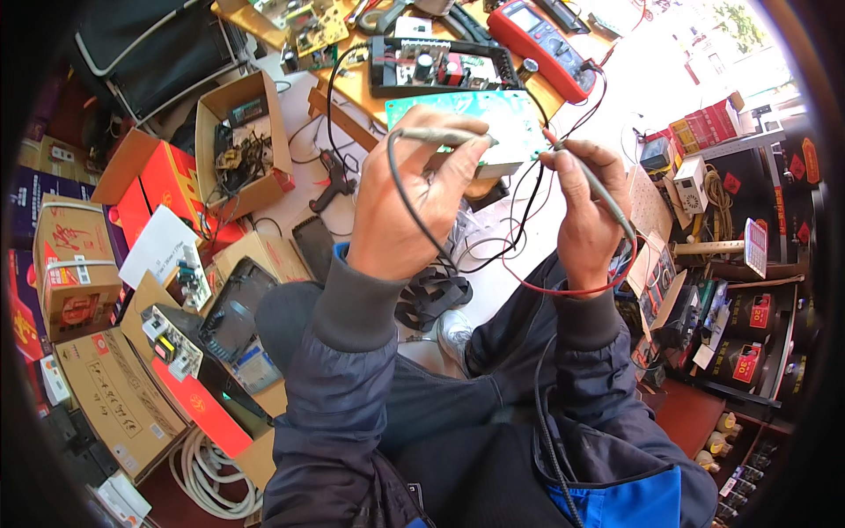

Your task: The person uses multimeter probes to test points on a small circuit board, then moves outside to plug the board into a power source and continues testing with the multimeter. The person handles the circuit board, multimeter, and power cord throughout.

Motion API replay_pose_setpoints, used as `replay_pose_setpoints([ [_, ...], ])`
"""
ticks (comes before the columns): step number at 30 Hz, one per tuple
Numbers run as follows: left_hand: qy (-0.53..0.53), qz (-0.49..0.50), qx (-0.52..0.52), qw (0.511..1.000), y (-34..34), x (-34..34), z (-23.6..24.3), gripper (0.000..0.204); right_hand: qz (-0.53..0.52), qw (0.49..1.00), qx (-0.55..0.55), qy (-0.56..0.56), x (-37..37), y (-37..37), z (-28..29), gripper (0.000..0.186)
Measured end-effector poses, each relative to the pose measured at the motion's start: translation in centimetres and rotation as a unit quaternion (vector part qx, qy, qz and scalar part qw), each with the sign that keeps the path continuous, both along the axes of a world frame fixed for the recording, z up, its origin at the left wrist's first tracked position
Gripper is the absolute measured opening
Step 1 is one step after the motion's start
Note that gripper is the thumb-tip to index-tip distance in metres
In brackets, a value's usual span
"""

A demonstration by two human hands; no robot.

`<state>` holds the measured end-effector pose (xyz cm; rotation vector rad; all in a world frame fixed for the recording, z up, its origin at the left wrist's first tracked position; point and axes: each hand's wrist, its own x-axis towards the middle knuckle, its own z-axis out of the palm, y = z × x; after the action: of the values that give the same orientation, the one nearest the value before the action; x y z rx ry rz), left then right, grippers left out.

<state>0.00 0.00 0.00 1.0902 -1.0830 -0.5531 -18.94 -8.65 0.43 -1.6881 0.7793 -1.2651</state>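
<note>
My left hand (400,207) is closed around a grey test probe (444,135) with a dark lead, its tip over the green circuit board (521,119). In my right hand (585,216) is a second test probe (603,189); a red lead loops down from its back end. This probe points at the board's right edge, but whether either tip touches is too small to tell. The board is raised at the near edge of the wooden table, partly hidden behind my left hand. Beyond it lies a red multimeter (541,44) with a grey screen.
Behind the board sits an open black case (444,69) with electronics inside. Black leads cross near my hands. A hot glue gun (333,180) lies on the floor at left, beside a carton of electronic parts (268,163). Shelves of goods (748,326) stand at right.
</note>
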Motion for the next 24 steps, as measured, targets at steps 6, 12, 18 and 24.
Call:
replay_pose_setpoints([
  [6, -0.009, 0.016, 0.009, 1.000, 0.1, -0.4, -0.7, 0.020, 0.004, 1.000, 0.008, 0.008, -0.4, -0.2, 0.2, 0.022],
  [12, 0.008, 0.023, -0.001, 1.000, -0.3, -0.6, -0.7, 0.019, 0.003, 1.000, 0.003, -0.001, -0.2, -0.4, 0.3, 0.019],
  [18, 0.035, 0.033, -0.021, 0.999, -0.7, -0.8, -1.2, 0.020, 0.034, 0.999, 0.008, 0.000, -0.5, -0.6, 0.3, 0.021],
  [24, 0.007, 0.015, 0.034, 0.999, -0.3, -0.5, -1.0, 0.024, 0.032, 0.999, 0.003, 0.019, -0.4, -0.7, 0.4, 0.023],
])
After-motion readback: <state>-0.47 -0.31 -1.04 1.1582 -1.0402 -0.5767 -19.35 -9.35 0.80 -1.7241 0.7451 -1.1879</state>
